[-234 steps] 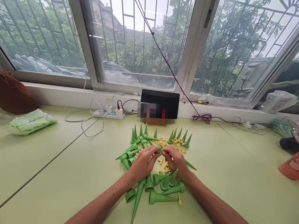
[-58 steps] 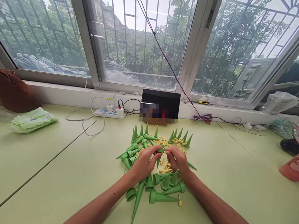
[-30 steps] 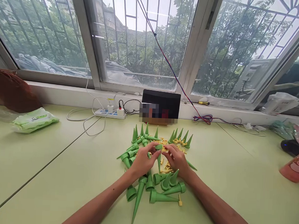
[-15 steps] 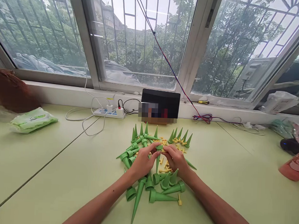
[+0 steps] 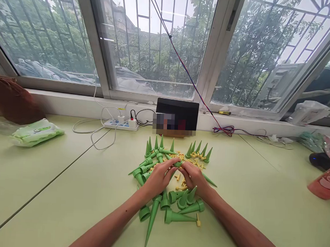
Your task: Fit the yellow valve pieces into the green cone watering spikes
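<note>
A green plastic watering spike (image 5: 178, 163) is gripped at its wide collar by my left hand (image 5: 157, 177), its open end turned up toward me. My right hand (image 5: 194, 175) is closed at the collar's right side, fingertips pinching a small yellow valve piece that they mostly hide. Below and left of my hands lie several loose green spikes (image 5: 152, 219), some under my left wrist. Small yellow valve pieces (image 5: 178, 177) are scattered between and behind my hands. One spike (image 5: 178, 216) at the front has a yellow piece at its tip.
Several green spikes (image 5: 203, 149) stand upright at the back right. Beyond them a dark screen (image 5: 177, 109) leans by the window sill. A power strip (image 5: 121, 125) with cables and a wipes packet (image 5: 37, 132) lie left. A pink cup (image 5: 325, 183) is at the far right.
The spike in my hands has tilted: its point hung down toward me before, and now its open collar faces me more. The yellow piece at my right fingertips is more hidden.
</note>
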The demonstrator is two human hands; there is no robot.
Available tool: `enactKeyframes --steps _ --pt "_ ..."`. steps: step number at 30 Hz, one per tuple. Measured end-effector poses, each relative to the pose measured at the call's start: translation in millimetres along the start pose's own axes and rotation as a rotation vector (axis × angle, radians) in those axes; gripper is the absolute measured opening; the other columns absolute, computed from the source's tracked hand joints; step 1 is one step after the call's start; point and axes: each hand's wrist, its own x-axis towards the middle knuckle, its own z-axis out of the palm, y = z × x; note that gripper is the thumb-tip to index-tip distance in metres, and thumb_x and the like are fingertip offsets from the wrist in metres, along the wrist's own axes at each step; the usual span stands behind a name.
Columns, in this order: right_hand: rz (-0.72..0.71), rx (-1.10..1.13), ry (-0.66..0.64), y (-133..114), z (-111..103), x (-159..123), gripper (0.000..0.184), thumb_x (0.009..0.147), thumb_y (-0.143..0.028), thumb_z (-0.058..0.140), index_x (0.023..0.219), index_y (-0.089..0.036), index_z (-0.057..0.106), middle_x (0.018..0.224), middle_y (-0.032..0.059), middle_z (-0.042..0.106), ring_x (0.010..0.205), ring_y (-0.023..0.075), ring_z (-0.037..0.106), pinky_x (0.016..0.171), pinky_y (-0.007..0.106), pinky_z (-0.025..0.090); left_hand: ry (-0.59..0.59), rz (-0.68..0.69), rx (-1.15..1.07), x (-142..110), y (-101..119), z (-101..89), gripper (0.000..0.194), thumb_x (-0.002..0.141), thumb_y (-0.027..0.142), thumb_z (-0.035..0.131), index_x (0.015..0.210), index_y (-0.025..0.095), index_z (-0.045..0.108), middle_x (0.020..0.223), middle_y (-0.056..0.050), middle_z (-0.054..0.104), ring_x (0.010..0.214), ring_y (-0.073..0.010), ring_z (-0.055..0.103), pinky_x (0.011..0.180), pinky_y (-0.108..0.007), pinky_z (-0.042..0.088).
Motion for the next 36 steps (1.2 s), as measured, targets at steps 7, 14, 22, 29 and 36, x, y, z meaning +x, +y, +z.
enactKeyframes --steps 7,14,22,29,36 --pt "0.146 0.126 -0.015 -10.4 -1.3 2.2 0.033 0.103 -0.030 0.037 0.072 -0.022 0.043 0.062 -0.0021 0.046 0.055 0.0135 0.043 0.053 0.026 0.037 0.005 -0.039 0.002 0.1 -2.4 1.6 0.030 0.097 0.024 0.046 0.123 0.022 0.061 0.106 -0.007 0.073 0.087 -0.0194 0.069 0.081 -0.030 0.052" --pt "0.336 0.335 -0.090 -9.6 1.2 1.2 0.038 0.103 -0.041 0.037 0.072 -0.021 0.044 0.054 -0.0046 0.045 0.048 0.0116 0.042 0.050 0.025 0.036 0.012 -0.050 0.001 0.2 -2.8 3.1 0.030 0.097 0.023 0.046 0.122 0.020 0.062 0.107 -0.007 0.073 0.091 -0.0205 0.069 0.085 -0.032 0.051" --pt "0.473 0.486 -0.098 -4.8 5.0 -0.7 0.039 0.101 -0.049 0.040 0.074 -0.021 0.047 0.051 -0.0061 0.044 0.043 0.0105 0.040 0.047 0.024 0.035 0.038 -0.101 -0.020 1.3 -3.6 3.4 0.030 0.096 0.022 0.047 0.123 0.022 0.060 0.098 -0.003 0.072 0.080 -0.0165 0.066 0.079 -0.029 0.051" --pt "0.372 0.291 0.001 -5.6 -0.8 2.8 0.029 0.091 -0.043 0.059 0.102 -0.016 0.061 0.066 -0.0010 0.055 0.056 0.0140 0.050 0.055 0.026 0.040 0.070 -0.200 -0.162 3.1 -3.6 2.9 0.029 0.095 0.027 0.050 0.122 0.022 0.059 0.087 -0.002 0.068 0.080 -0.0164 0.065 0.070 -0.025 0.049" --pt "0.442 0.376 -0.049 -6.5 2.1 1.3 0.028 0.096 -0.042 0.051 0.089 -0.017 0.062 0.061 -0.0017 0.053 0.053 0.0130 0.049 0.052 0.025 0.040 0.057 -0.194 -0.173 2.7 -5.5 4.2 0.030 0.095 0.027 0.050 0.122 0.022 0.061 0.088 -0.002 0.067 0.080 -0.0157 0.064 0.071 -0.025 0.048"
